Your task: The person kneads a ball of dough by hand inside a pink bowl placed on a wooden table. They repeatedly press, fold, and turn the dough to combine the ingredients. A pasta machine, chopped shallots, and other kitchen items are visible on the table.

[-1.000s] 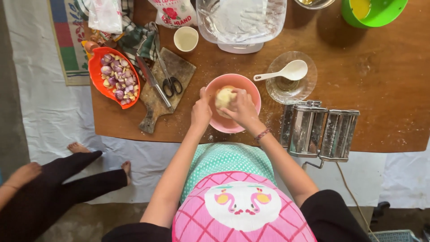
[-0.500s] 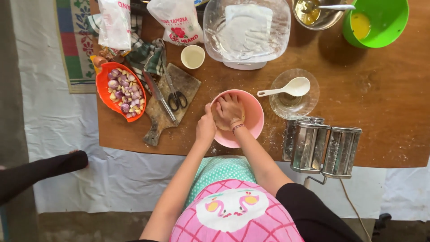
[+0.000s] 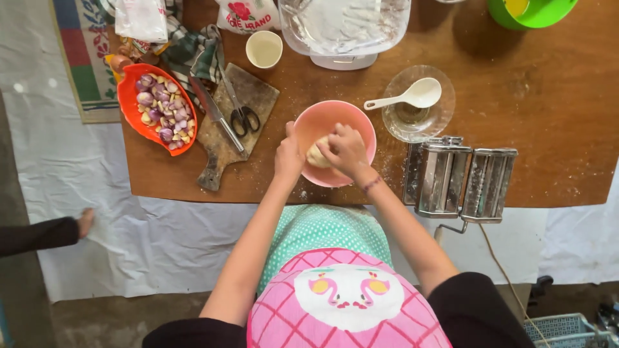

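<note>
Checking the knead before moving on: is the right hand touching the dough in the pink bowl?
Touching. The head view shows the right hand pressed on the dough inside the pink bowl, fingers overlapping it with no gap.

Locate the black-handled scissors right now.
Head view: the black-handled scissors lie on the dark wooden cutting board, left of the pink bowl, beside a long knife and right of the orange dish of shallots.
</note>
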